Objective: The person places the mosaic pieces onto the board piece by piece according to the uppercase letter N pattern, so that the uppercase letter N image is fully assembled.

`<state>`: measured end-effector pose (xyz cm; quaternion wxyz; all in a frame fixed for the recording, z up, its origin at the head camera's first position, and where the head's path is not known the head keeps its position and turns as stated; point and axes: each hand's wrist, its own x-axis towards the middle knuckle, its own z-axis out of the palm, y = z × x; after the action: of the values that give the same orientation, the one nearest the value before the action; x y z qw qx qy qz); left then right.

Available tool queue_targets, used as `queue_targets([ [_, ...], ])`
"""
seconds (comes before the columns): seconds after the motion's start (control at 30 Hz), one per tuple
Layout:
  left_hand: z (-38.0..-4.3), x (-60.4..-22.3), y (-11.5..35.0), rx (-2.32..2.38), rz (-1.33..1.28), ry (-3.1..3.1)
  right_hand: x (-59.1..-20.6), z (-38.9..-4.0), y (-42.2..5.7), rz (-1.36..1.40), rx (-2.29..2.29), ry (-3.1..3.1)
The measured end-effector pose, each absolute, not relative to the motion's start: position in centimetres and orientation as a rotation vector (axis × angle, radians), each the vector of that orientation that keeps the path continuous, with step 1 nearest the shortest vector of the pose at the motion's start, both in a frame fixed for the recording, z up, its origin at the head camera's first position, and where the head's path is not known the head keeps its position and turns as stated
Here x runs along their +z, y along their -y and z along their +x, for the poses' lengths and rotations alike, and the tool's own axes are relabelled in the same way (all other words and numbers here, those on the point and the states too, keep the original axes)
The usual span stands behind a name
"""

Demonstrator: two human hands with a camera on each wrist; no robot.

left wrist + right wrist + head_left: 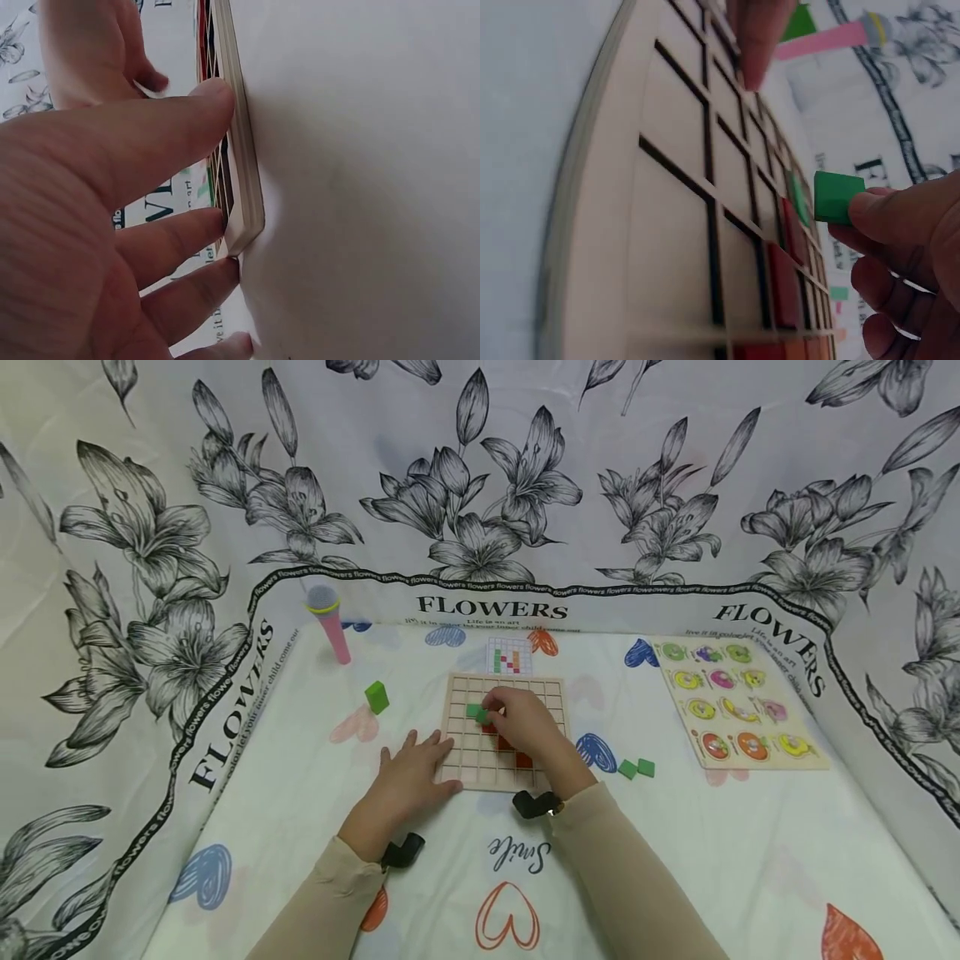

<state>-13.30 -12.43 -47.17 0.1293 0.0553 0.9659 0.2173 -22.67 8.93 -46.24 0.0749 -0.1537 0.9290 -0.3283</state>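
A wooden grid board (468, 772) lies in front of me on the white printed cloth. My right hand (523, 722) pinches a green square tile (832, 199) between thumb and fingers, just above the board. One green tile (472, 711) sits in a cell close by, and several red tiles (784, 285) run diagonally through other cells. At the board's left edge, my left hand (405, 789) lies with fingers spread. In the left wrist view its thumb (214, 101) and fingertips (214, 221) touch the board's frame.
Behind the board lies a small coloured grid card (508, 657). A green block (377, 697) and a pink toy microphone (332, 625) stand to the left. Two loose green tiles (645, 767) lie right of the board, with a picture puzzle board (738, 700) beyond them.
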Motion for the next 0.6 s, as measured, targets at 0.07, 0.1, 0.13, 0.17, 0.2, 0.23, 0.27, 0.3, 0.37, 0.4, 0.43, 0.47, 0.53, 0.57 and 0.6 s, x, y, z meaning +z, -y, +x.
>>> queue_targets([
  [0.07, -13.3, -47.2, 12.5, 0.626, 0.15, -2.808, -46.5, -23.2, -7.7, -0.478, -0.951, -2.79],
  [0.1, -13.3, -47.2, 12.5, 0.624, 0.145, -2.81, -46.7, -23.3, -7.3, -0.485, -0.938, -2.794],
  [0.13, -13.3, -47.2, 12.5, 0.624, 0.141, -2.811, -46.9, -23.5, -7.0, -0.49, -0.924, -2.801],
  [0.17, -13.3, -47.2, 12.5, 0.623, 0.139, -2.811, -47.1, -23.6, -6.8, -0.493, -0.914, -2.805],
  [0.2, -13.3, -47.2, 12.5, 0.622, 0.133, -2.81, -47.2, -23.7, -6.6, -0.499, -0.9, -2.814],
  [0.23, -13.3, -47.2, 12.5, 0.627, 0.128, -2.808, -47.4, -23.7, -6.4, -0.501, -0.887, -2.821],
  [0.27, -13.2, -47.1, 12.5, 0.63, 0.124, -2.807, -47.5, -23.8, -6.3, -0.502, -0.875, -2.828],
  [0.3, -13.2, -47.1, 12.5, 0.634, 0.123, -2.808, -47.6, -23.8, -6.3, -0.503, -0.861, -2.837],
  [0.37, -13.2, -47.0, 12.5, 0.637, 0.118, -2.806, -47.7, -23.7, -6.2, -0.502, -0.845, -2.849],
  [0.4, -13.1, -46.9, 12.5, 0.639, 0.113, -2.802, -47.7, -23.7, -6.1, -0.501, -0.839, -2.852],
  [0.43, -13.1, -46.9, 12.4, 0.639, 0.114, -2.803, -47.7, -23.6, -6.1, -0.497, -0.838, -2.854],
  [0.47, -13.1, -46.9, 12.4, 0.634, 0.114, -2.804, -47.7, -23.6, -6.2, -0.495, -0.838, -2.856],
  [0.53, -13.0, -46.9, 12.4, 0.626, 0.116, -2.809, -47.7, -23.5, -6.2, -0.489, -0.842, -2.855],
  [0.57, -13.0, -46.9, 12.3, 0.621, 0.119, -2.813, -47.7, -23.4, -6.3, -0.489, -0.843, -2.852],
  [0.6, -13.0, -46.9, 12.3, 0.619, 0.123, -2.818, -47.7, -23.4, -6.3, -0.494, -0.843, -2.848],
])
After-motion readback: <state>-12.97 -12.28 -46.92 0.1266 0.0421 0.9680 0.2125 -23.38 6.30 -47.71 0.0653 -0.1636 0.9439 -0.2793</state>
